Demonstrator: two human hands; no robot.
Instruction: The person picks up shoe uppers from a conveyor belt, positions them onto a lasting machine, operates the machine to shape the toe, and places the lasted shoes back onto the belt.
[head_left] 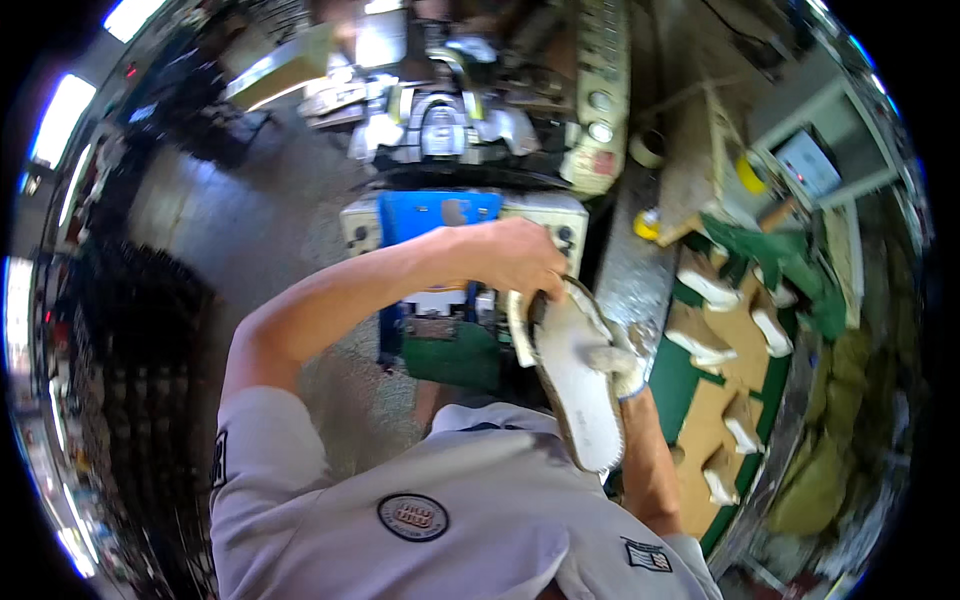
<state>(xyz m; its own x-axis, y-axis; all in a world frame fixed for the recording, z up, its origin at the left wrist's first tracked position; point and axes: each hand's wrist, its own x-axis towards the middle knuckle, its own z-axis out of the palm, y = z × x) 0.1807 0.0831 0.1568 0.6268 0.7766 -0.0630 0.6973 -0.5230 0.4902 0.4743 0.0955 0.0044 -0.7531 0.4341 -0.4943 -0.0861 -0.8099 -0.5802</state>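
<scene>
1. Shoe [580,385] is held up in front of the chest, sole side toward the camera: pale insole face with a tan rim. It is off any surface and carried by both hands.
2. Long axis runs from upper left to lower right. One end is up near the machine [440,215], the other points down toward the person's grey shirt [450,500].
3. Left hand [520,258], bare, is clenched over the upper end of the shoe, with the forearm reaching across from the left.
4. Right hand [620,365], in a pale glove, grips the shoe's right edge about midway, fingers wrapped onto the sole face.
5. The left hand is the one nearer the machine; the right hand sits lower, on the side toward the bench.
6. Workbench [690,380] lies just right of the shoe, with a green mat, brown card and several white shoe pieces [705,290] laid out apart from each other.
7. The blue-fronted machine stands directly ahead, beyond the shoe's upper end. Whether the shoe touches it, I can't tell.
</scene>
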